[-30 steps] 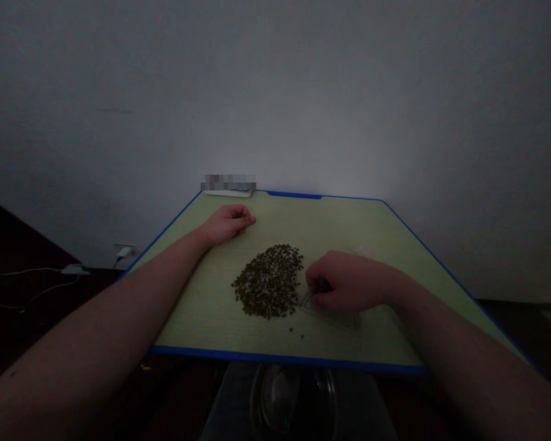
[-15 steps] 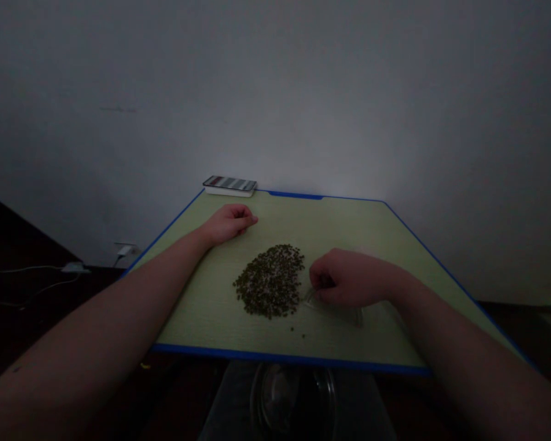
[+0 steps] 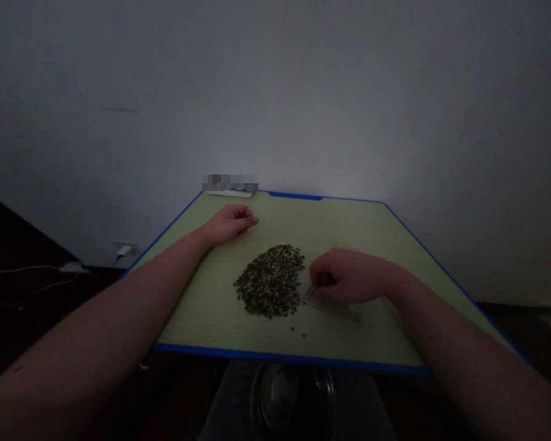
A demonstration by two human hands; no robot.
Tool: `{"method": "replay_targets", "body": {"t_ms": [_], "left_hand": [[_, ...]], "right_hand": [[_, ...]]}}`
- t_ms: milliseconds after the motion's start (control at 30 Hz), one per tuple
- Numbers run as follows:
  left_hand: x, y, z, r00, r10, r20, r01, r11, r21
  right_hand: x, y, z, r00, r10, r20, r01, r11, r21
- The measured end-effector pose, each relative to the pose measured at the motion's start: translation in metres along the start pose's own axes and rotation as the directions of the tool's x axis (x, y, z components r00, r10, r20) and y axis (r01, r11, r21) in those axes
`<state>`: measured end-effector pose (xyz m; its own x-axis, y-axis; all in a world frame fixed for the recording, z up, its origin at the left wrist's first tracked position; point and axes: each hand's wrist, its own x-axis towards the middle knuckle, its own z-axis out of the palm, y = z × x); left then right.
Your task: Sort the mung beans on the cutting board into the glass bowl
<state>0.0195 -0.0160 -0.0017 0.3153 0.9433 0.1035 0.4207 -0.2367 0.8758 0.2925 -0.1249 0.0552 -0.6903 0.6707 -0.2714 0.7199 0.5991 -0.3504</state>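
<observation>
A spread heap of small dark green-brown seeds or beans (image 3: 270, 282) lies in the middle of the pale table (image 3: 202, 324). My left hand (image 3: 232, 223) rests on the table behind and left of the heap, fingers loosely curled and thumb against them, with nothing visible in it. Just right of the heap, the fingers of my right hand (image 3: 344, 275) are pinched on a see-through sheet that looks like a clear plastic bag (image 3: 342, 311). Part of this bag is hidden under the hand, and the dim light blurs its outline. Two loose seeds (image 3: 292, 329) lie nearer the front edge.
A phone on a white box (image 3: 229, 192), partly pixelated, sits at the table's back left corner. Blue trim (image 3: 275, 358) edges the table. Below the front edge, a round transparent container (image 3: 294, 401) rests on my lap. Cables and a plug (image 3: 125, 251) are at the left wall.
My right hand has shifted very slightly right and away from the heap, and the clear bag under it has changed shape a little. My left hand and the heap stay put.
</observation>
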Motion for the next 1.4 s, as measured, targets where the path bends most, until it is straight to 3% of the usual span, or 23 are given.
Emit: {"method": "replay_targets", "body": {"t_ms": [300, 633, 1400], "left_hand": [[0.001, -0.002, -0.001, 1.0, 0.003, 0.001, -0.003, 1.0, 0.022], [0.001, -0.002, 0.0, 1.0, 0.007, -0.003, -0.007, 1.0, -0.001], [-0.001, 0.0, 0.001, 1.0, -0.002, -0.015, 0.002, 1.0, 0.017]], "right_hand": [[0.0, -0.002, 0.003, 0.997, -0.056, 0.044, 0.055, 0.998, 0.028], [0.005, -0.006, 0.01, 0.997, -0.065, -0.037, 0.065, 0.998, 0.014], [0.009, -0.013, 0.014, 0.995, -0.096, -0.03, 0.096, 0.995, 0.006]]}}
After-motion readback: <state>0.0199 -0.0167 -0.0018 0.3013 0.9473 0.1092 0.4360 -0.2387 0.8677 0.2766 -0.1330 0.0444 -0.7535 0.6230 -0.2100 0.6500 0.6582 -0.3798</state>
